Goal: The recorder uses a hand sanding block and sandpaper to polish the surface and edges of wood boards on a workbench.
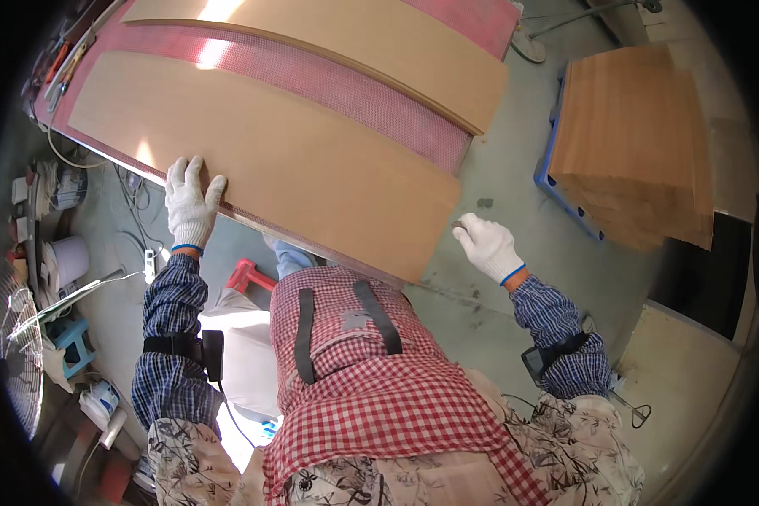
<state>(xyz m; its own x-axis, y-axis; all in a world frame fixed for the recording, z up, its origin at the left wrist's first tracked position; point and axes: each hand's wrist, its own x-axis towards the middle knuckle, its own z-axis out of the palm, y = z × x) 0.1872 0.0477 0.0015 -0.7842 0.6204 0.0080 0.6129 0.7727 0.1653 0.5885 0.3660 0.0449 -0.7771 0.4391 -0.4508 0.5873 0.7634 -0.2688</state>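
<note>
A long brown board [312, 148] lies along the near side of a table covered in pink bubbled sheeting [337, 94]. My left hand [191, 202], in a white knit glove, rests on the board's near edge with its fingers stretched out. Beyond the board's right end, apart from it, is my right hand [491, 247], also gloved. Its fingers are pinched together around a small dark-tipped thing that sticks out a little, too small to name. A second brown board [354, 51] lies farther back on the table.
To the right, a tall stack of brown sheets [637, 126] stands on a blue pallet [551, 177]. Hand tools [61, 72] lie at the table's far left corner. A fan [17, 354], a blue stool [76, 346] and cables are at my left. Something red [246, 274] sits below the table edge.
</note>
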